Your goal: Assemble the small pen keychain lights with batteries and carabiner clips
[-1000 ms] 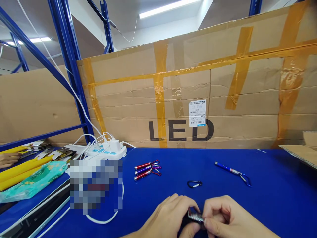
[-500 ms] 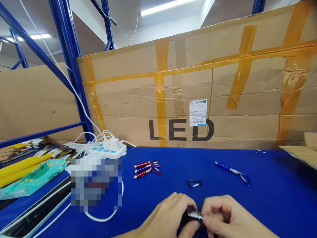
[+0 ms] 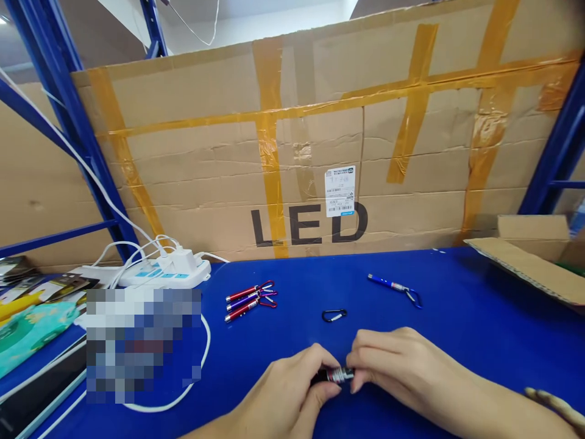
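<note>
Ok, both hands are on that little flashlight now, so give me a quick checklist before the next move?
1. Left hand grips the small flashlight: ok.
2. Right hand pinches its silver end: ok.
3. Whether the end cap is loose or tight: cannot tell, fingers cover it.
4. Black carabiner lies free on the blue table, just beyond the hands: ok.
5. Three finished flashlights lie grouped to the left, apart from the hands: ok.
6. Blue flashlight lies to the right, apart from the hands: ok.
</note>
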Demonstrator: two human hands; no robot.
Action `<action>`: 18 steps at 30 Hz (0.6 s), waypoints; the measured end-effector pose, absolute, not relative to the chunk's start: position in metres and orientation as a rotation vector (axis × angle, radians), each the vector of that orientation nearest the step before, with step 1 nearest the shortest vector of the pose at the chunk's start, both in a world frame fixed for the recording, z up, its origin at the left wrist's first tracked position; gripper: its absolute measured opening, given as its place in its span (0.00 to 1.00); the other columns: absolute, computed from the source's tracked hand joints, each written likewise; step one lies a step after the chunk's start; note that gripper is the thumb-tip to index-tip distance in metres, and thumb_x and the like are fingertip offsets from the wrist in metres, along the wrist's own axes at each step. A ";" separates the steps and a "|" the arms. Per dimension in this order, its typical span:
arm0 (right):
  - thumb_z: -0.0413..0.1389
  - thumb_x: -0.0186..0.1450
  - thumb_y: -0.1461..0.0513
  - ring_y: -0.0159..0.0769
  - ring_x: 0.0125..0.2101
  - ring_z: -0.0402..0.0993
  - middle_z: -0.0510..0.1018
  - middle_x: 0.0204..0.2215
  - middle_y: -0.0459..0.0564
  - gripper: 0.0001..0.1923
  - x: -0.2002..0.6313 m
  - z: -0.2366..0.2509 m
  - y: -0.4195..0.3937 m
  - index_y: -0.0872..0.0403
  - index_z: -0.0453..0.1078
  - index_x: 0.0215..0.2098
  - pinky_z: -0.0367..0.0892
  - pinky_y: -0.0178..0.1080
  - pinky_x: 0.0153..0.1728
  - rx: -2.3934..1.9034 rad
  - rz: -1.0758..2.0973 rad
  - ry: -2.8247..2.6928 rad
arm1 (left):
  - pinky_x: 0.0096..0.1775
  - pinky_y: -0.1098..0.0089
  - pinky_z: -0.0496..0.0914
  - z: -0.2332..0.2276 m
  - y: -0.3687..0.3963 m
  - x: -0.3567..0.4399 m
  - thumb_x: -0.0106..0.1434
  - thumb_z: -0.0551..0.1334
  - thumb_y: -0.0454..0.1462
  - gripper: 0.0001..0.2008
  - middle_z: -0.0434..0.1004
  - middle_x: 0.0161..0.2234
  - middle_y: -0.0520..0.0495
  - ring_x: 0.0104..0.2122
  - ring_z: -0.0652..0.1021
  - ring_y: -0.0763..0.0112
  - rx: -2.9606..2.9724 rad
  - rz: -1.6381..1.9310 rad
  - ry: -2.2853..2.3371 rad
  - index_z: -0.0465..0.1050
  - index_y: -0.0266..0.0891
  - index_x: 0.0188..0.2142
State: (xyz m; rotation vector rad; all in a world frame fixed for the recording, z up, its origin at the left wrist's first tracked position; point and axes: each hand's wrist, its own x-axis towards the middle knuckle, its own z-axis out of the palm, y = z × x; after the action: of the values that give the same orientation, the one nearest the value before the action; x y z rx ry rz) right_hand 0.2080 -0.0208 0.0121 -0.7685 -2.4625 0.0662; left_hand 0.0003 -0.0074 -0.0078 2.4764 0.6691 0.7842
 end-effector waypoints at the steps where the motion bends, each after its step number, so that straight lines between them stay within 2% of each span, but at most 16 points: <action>1: 0.39 0.70 0.63 0.28 0.22 0.69 0.72 0.24 0.47 0.19 0.208 0.013 -0.024 0.54 0.69 0.29 0.60 0.30 0.22 -0.757 -0.026 -2.512 | 0.29 0.78 0.64 -0.009 -0.008 0.000 0.63 0.49 0.31 0.07 0.72 0.29 0.51 0.27 0.73 0.75 2.486 0.794 0.645 0.64 0.39 0.37; 4: 0.36 0.70 0.65 0.29 0.19 0.65 0.70 0.21 0.47 0.21 0.203 0.012 -0.034 0.54 0.67 0.27 0.57 0.32 0.19 -0.758 -0.116 -2.560 | 0.29 0.78 0.65 -0.009 -0.011 0.001 0.65 0.48 0.32 0.08 0.72 0.28 0.50 0.26 0.73 0.75 2.571 0.810 0.567 0.65 0.38 0.37; 6: 0.37 0.69 0.64 0.29 0.20 0.65 0.70 0.20 0.47 0.21 0.197 0.009 -0.040 0.54 0.66 0.24 0.57 0.32 0.20 -0.834 0.037 -2.479 | 0.27 0.78 0.65 -0.009 -0.012 0.002 0.66 0.46 0.33 0.10 0.72 0.26 0.49 0.23 0.73 0.74 2.686 0.847 0.530 0.64 0.37 0.35; 9: 0.41 0.68 0.54 0.27 0.17 0.62 0.66 0.16 0.44 0.22 0.188 0.005 -0.043 0.54 0.62 0.20 0.58 0.30 0.19 -1.112 0.658 -2.208 | 0.23 0.76 0.63 -0.009 -0.011 0.003 0.68 0.44 0.34 0.12 0.69 0.22 0.50 0.20 0.70 0.73 2.875 0.934 0.498 0.64 0.37 0.34; 11: 0.43 0.64 0.46 0.25 0.11 0.56 0.60 0.10 0.40 0.26 0.183 0.004 -0.041 0.54 0.59 0.18 0.52 0.29 0.12 -1.226 1.215 -1.992 | 0.21 0.76 0.62 -0.011 -0.010 0.003 0.68 0.44 0.34 0.12 0.68 0.20 0.50 0.19 0.69 0.73 2.951 0.975 0.454 0.64 0.37 0.35; 13: 0.45 0.59 0.40 0.22 0.07 0.50 0.55 0.06 0.37 0.29 0.181 0.004 -0.037 0.54 0.58 0.16 0.47 0.27 0.08 -1.200 1.616 -1.798 | 0.22 0.77 0.63 -0.014 -0.008 0.003 0.68 0.44 0.33 0.11 0.69 0.21 0.50 0.19 0.70 0.73 2.934 1.006 0.441 0.64 0.37 0.36; 15: 0.48 0.55 0.38 0.21 0.06 0.51 0.55 0.06 0.36 0.29 0.180 0.005 -0.033 0.55 0.58 0.16 0.48 0.26 0.06 -1.125 1.767 -1.660 | 0.25 0.78 0.65 -0.016 -0.007 0.003 0.68 0.46 0.33 0.10 0.71 0.24 0.50 0.22 0.72 0.74 2.828 1.032 0.474 0.64 0.38 0.37; 18: 0.53 0.52 0.40 0.21 0.06 0.53 0.54 0.07 0.35 0.28 0.181 0.008 -0.031 0.56 0.60 0.17 0.52 0.24 0.06 -1.063 1.827 -1.540 | 0.30 0.79 0.66 -0.017 -0.007 0.003 0.66 0.48 0.32 0.08 0.73 0.28 0.51 0.26 0.74 0.75 2.658 0.996 0.535 0.64 0.40 0.41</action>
State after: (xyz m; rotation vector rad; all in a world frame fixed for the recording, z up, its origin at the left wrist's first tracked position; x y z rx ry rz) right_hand 0.1815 -0.0308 0.0082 -1.0634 -1.5398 1.8274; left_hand 0.0029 -0.0069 -0.0172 2.6583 0.5353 0.9963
